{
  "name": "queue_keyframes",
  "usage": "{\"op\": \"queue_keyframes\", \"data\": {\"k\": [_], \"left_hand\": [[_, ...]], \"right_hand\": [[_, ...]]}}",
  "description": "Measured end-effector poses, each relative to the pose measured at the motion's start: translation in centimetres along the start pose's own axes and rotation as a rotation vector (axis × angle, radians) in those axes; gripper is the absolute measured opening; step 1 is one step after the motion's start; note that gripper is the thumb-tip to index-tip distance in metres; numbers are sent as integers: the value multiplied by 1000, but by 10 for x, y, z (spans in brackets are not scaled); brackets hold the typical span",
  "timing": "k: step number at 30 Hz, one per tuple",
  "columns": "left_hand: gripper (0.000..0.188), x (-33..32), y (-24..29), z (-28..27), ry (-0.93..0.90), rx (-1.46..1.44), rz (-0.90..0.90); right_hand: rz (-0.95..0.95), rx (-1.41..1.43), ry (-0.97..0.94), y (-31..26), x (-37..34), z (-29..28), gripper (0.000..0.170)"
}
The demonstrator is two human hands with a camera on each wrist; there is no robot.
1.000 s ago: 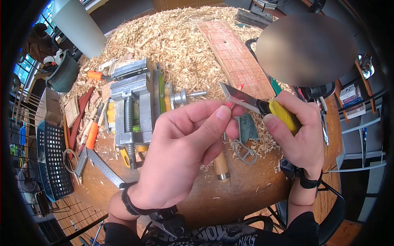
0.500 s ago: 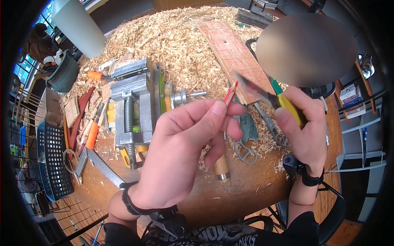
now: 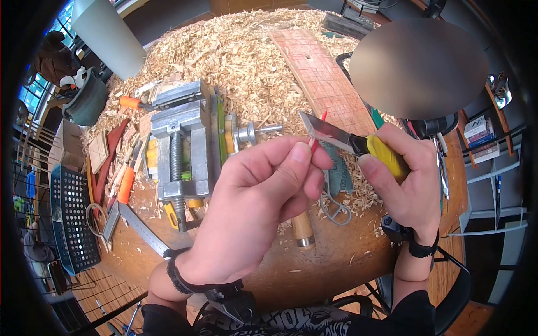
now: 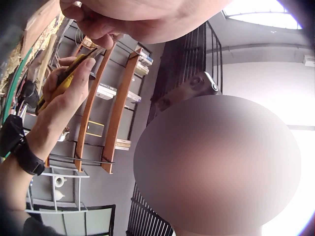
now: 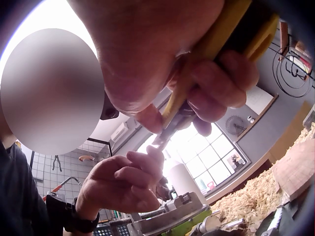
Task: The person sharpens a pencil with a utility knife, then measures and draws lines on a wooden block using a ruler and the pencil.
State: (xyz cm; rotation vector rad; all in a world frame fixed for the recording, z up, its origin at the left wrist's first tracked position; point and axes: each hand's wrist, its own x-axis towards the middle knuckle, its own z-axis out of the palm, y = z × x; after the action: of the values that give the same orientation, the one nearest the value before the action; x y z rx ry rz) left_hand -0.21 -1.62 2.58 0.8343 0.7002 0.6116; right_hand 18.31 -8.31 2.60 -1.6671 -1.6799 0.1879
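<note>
In the head view my left hand [image 3: 246, 215] pinches a short red pencil [image 3: 313, 146] between thumb and fingers, its red tip pointing up. My right hand [image 3: 409, 193] grips the yellow handle of a utility knife [image 3: 388, 159]. The knife's blade [image 3: 330, 133] reaches left and overlaps the pencil just above the left fingertips. In the right wrist view the left hand [image 5: 128, 182] appears below the yellow knife [image 5: 197, 64]. The left wrist view catches the right hand [image 4: 69, 96] around the knife, while the pencil is mostly hidden there.
A metal vise [image 3: 185, 140] stands on the bench left of the hands. Wood shavings [image 3: 235, 67] cover the back, with a line-marked board [image 3: 330, 84] on them. Scissors [image 3: 336, 211], a wooden handle [image 3: 303, 231] and a metal square [image 3: 140, 227] lie nearby. Another person sits at right, blurred.
The knife first pulled back up and right from the pencil, exposing its red tip, then came back over it. The left hand stayed nearly in place, with the pencil slightly tilted.
</note>
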Motion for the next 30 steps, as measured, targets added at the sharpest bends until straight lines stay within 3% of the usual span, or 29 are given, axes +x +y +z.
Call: {"op": "queue_keyframes", "data": {"k": [7,9,10,20,30], "left_hand": [[23,-1,2,-1,-20,16,-3],[24,-7,6,3,-26,49,-32],[24,-5,6,2,-23,45,-29],[26,-2,4,0,-21,0,-27],[26,-3,2,0,-13,30,1]], "right_hand": [[31,-104,76,3,1,1,28],[143,-206,100,11,5,-6,27],[171,-124,113,12,5,-6,27],[9,-68,54,-3,-4,-6,33],[65,9,-12,-3,-2,0,31]]}}
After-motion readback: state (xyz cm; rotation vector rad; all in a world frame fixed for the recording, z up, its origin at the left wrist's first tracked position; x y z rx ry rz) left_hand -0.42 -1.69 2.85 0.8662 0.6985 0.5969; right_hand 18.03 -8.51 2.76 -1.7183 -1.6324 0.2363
